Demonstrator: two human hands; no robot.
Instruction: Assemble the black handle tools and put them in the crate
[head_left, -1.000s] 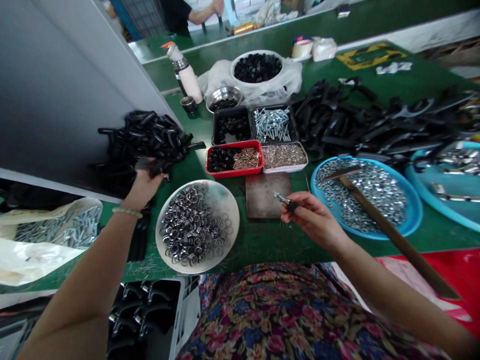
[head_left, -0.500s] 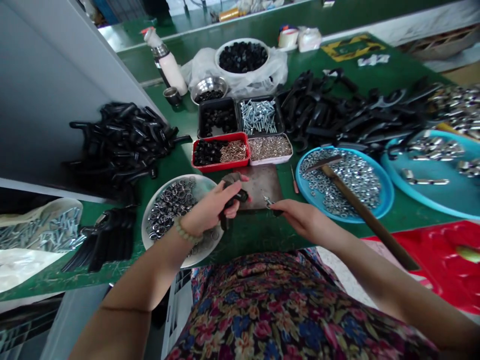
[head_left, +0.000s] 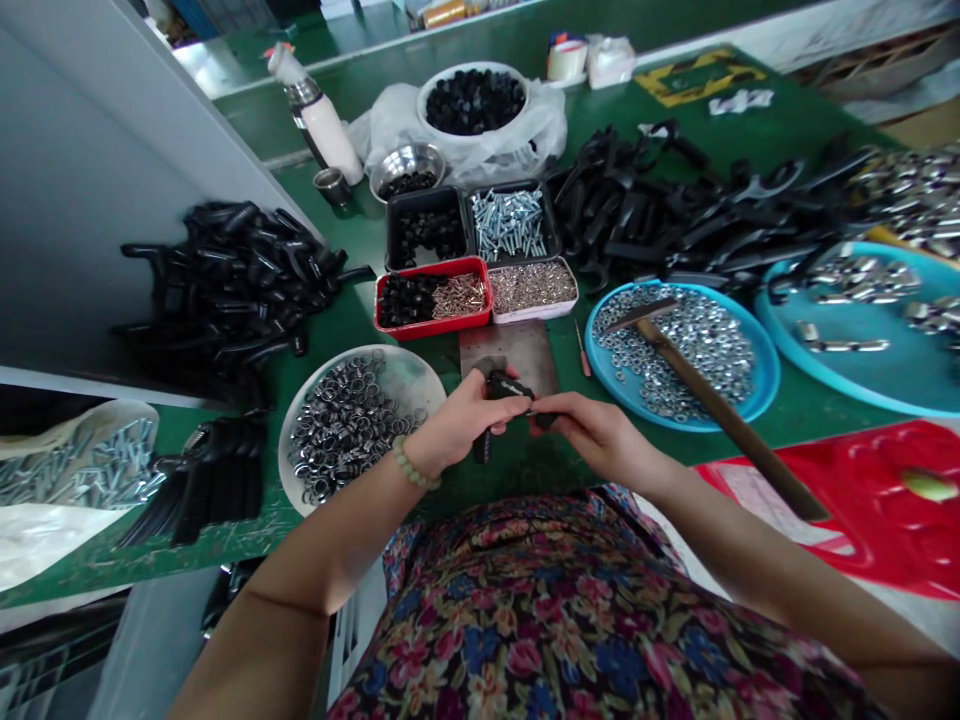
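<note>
My left hand [head_left: 469,415] is closed around a black plastic handle part [head_left: 510,386], with one dark end sticking out below the fingers. My right hand [head_left: 604,432] pinches a small black piece [head_left: 546,421] right beside the tip of that part. Whether the two pieces touch is hidden by my fingers. Both hands are over the near edge of a flat metal plate [head_left: 525,345]. Left of them is a white bowl of metal rings [head_left: 420,375]. A small screwdriver [head_left: 584,358] lies to the right of the plate.
Behind the plate stand a red tray [head_left: 435,328] of black pieces and screws and a white tray [head_left: 534,312] of tiny metal parts. A hammer [head_left: 720,400] rests across a blue basin [head_left: 769,395] of nuts. Black handles [head_left: 232,270] are heaped at left, black curved parts [head_left: 660,215] at right.
My left hand has moved right with the black handle part, up to my right hand. The metal tip seen earlier on the right hand's piece is now hidden. The view has shifted slightly.
</note>
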